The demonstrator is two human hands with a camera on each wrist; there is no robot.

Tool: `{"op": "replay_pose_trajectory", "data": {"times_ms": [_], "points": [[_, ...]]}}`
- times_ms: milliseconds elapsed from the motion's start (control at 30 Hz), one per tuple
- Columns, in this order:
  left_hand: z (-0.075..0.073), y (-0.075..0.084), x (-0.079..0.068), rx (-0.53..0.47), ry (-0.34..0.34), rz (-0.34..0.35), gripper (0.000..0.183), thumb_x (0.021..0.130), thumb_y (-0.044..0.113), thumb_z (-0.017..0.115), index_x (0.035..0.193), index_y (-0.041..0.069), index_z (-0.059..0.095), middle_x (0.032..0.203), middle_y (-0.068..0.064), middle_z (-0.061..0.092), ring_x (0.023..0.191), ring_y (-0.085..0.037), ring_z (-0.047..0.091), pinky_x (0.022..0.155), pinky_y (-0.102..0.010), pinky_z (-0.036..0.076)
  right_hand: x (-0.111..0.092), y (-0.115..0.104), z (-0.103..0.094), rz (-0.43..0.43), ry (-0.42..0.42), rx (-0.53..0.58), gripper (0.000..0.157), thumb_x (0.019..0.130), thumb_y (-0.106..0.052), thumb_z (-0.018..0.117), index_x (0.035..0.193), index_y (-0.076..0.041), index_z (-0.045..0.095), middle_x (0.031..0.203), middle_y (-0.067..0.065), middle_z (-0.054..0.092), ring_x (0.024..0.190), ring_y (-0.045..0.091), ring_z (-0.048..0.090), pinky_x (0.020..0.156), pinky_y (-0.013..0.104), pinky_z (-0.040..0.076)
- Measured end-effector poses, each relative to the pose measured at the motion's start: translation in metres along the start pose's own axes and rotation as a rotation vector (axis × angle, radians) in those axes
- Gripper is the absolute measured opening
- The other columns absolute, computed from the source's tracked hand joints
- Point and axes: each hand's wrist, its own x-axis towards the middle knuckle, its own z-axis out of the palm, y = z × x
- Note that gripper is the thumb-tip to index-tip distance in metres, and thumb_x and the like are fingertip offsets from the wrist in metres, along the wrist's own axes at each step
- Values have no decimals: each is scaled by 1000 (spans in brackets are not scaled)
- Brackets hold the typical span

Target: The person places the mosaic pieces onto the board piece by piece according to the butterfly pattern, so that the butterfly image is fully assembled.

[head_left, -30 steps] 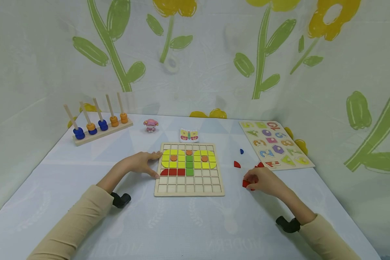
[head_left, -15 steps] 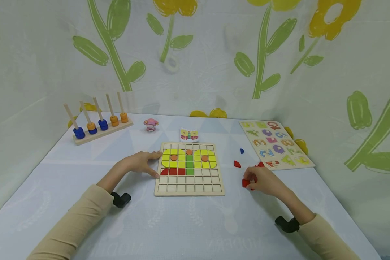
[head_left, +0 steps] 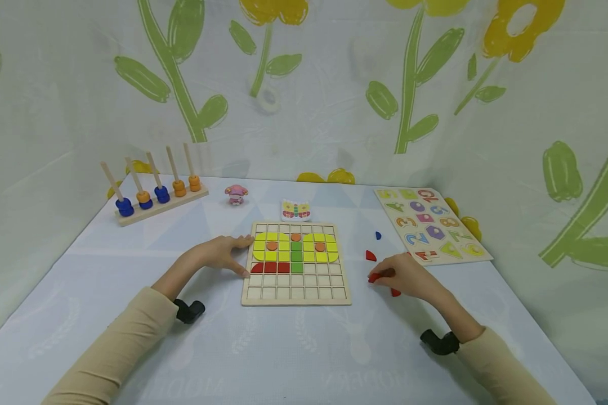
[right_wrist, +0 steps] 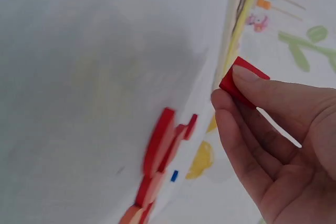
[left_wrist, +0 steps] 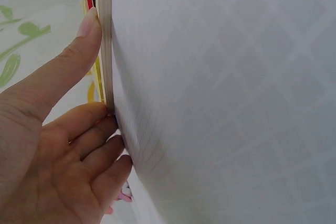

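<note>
In the head view, a wooden grid board point(head_left: 296, 293) carries yellow, orange, green and red tiles laid in its cells. My left hand point(head_left: 218, 254) rests at the board's left side, its thumb and fingertips touching the edge with nothing pinched. To the right of the board, my right hand point(head_left: 407, 274) pinches a red square tile point(right_wrist: 242, 92) between thumb and fingers, raised above the table in the right wrist view. Near that hand lie a red quarter-round tile point(head_left: 371, 256), another red tile point(head_left: 396, 292) and a small blue half-round tile point(head_left: 378, 235).
Behind the board lies a small butterfly pattern card point(head_left: 296, 209). A pink-topped toy figure point(head_left: 236, 194) and a wooden peg stand point(head_left: 162, 208) with blue and orange beads are at the back left. At the right lies a number-and-shape puzzle board point(head_left: 453, 261).
My right hand has moved slightly left and lifted a red tile, uncovering another red tile below it on the table. The left hand has stayed at the board's edge.
</note>
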Motion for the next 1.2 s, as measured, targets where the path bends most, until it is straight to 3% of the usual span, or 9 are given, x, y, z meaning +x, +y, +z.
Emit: {"op": "replay_pose_trajectory", "data": {"times_ms": [167,300,400,533,633,900,1200], "points": [[0,-1,1,1,4,3,99,75,45,80,152,11,29,155,-20,24,142,-41,19,109,-61,23,9,-11,-1,-96,22,4,20,87,-2,69,106,0,74,92,3,72,71,10,56,65,21,52],[0,-1,0,-1,9,12,98,75,45,80,152,10,29,154,-20,24,142,-41,20,110,-60,23,18,-22,2,-127,18,46,21,87,-2,70,107,0,74,92,5,73,65,8,53,54,18,43],[0,0,0,-5,8,10,98,75,45,80,151,10,30,154,-21,24,142,-41,19,110,-60,22,26,-31,6,-145,17,78,19,86,-4,71,105,-2,75,92,4,74,67,8,56,53,18,43],[0,0,-1,-5,7,4,98,75,45,80,152,11,29,154,-21,24,142,-41,19,110,-61,22,38,-40,11,-191,23,101,16,86,-3,71,102,-2,76,91,1,72,78,10,62,67,20,53],[0,0,-1,-5,9,2,98,75,45,80,152,12,29,154,-21,24,142,-42,19,110,-61,22,47,-47,14,-219,26,99,16,86,-2,70,101,-2,76,91,1,71,82,13,63,73,23,55],[0,1,-1,-5,6,0,98,75,45,80,152,12,29,155,-21,24,142,-41,19,110,-61,22,66,-60,25,-167,10,130,14,87,-3,71,100,-5,75,91,2,72,78,10,64,72,21,54],[-1,0,-1,0,5,6,98,75,45,80,152,12,28,155,-21,24,142,-41,19,110,-61,22,87,-66,37,-218,-17,108,13,86,-1,71,97,-4,76,90,2,73,77,9,64,72,22,55]]}}
